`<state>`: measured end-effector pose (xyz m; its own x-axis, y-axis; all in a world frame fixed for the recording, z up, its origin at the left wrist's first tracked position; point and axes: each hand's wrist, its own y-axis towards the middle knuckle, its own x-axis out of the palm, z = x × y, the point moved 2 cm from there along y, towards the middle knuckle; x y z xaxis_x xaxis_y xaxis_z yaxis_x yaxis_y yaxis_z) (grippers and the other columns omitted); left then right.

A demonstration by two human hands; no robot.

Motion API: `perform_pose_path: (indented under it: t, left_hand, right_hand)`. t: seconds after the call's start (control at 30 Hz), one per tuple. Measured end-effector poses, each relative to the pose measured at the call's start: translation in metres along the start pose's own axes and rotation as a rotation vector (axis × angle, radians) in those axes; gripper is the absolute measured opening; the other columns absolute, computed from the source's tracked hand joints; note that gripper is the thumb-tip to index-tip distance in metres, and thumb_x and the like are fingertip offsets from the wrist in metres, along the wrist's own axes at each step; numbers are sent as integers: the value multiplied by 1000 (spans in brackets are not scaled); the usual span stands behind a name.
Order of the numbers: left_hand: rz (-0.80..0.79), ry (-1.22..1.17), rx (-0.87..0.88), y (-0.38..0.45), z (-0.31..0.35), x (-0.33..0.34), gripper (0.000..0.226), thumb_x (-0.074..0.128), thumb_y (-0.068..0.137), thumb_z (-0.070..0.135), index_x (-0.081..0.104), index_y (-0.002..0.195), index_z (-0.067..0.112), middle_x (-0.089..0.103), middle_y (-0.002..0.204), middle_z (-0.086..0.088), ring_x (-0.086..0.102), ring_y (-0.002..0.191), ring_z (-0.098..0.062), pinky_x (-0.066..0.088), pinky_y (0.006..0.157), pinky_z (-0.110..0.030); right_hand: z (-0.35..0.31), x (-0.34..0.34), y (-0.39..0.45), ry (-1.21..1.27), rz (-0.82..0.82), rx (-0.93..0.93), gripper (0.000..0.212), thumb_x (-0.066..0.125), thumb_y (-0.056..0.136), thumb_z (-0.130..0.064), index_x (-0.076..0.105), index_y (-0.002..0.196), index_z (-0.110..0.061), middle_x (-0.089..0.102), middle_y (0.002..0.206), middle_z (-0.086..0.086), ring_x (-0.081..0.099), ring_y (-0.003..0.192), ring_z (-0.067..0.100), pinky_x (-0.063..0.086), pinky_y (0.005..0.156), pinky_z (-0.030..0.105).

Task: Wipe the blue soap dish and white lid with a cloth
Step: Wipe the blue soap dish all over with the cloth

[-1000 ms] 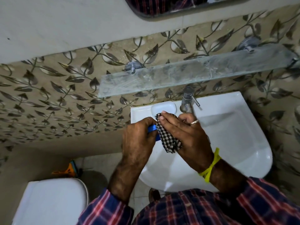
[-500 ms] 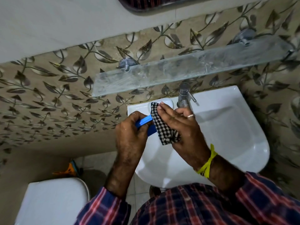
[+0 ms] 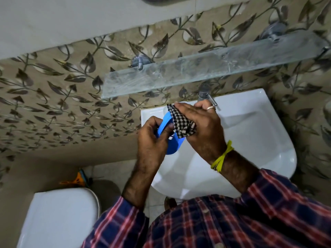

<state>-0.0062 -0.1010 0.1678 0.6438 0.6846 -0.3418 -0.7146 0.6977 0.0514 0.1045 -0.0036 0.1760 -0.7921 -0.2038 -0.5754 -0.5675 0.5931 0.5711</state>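
Leaf-patterned tiles back a white basin (image 3: 250, 140) with a glass shelf (image 3: 197, 68) above it and a steel tap (image 3: 206, 95) at its rear edge; a toilet lid (image 3: 59, 215) sits lower left. Over the basin's left rim, my left hand (image 3: 152, 138) grips the blue soap dish (image 3: 172, 145), fingers curled round its edge. A second ago only a sliver of blue showed; now I have tipped the dish up, so much more of its blue face is in sight. My right hand (image 3: 202, 126) presses the checked cloth (image 3: 180, 122) against the dish's upper part, fingers bunching the fabric. I judge I am working round the dish, turning it to reach fresh areas. The white lid, plain on the basin ledge a second ago, is hidden behind my hand now, so that part of the job looks to be waiting.
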Motion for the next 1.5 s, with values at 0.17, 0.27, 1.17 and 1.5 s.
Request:
perform_pose_path:
  t: [0.17, 0.27, 1.17, 1.5]
  left_hand:
    - [-78, 131, 37, 10, 3, 2, 11, 61, 80, 7, 64, 79, 17, 70, 73, 0, 65, 70, -22, 57, 64, -45]
    - [-32, 49, 66, -2, 4, -3, 17, 62, 83, -5, 64, 83, 12, 69, 76, -5, 65, 72, -25, 58, 66, -46]
    - [-184, 108, -44, 22, 5, -12, 26, 71, 72, 0, 66, 73, 25, 70, 74, 2, 62, 69, -11, 56, 65, -33]
    - [-43, -65, -38, 9, 3, -12, 24, 76, 79, -1, 67, 72, 20, 62, 63, 12, 55, 61, -8, 48, 60, -28]
  right_hand:
    - [-10, 0, -9, -48, -12, -100, 40, 67, 88, -4, 62, 127, 0, 64, 130, 9, 54, 96, 30, 44, 93, 30]
    - [-13, -5, -21, -46, -126, -89, 55, 66, 84, -4, 54, 137, -8, 55, 142, 3, 47, 105, 22, 38, 100, 19]
    - [-6, 7, 5, -36, -63, -124, 37, 69, 82, 3, 68, 119, -1, 69, 122, 10, 65, 100, 35, 44, 89, 36]
    - [-11, -1, -5, 108, -79, 24, 51, 61, 80, 5, 60, 130, -3, 62, 124, -4, 55, 96, 31, 49, 89, 34]
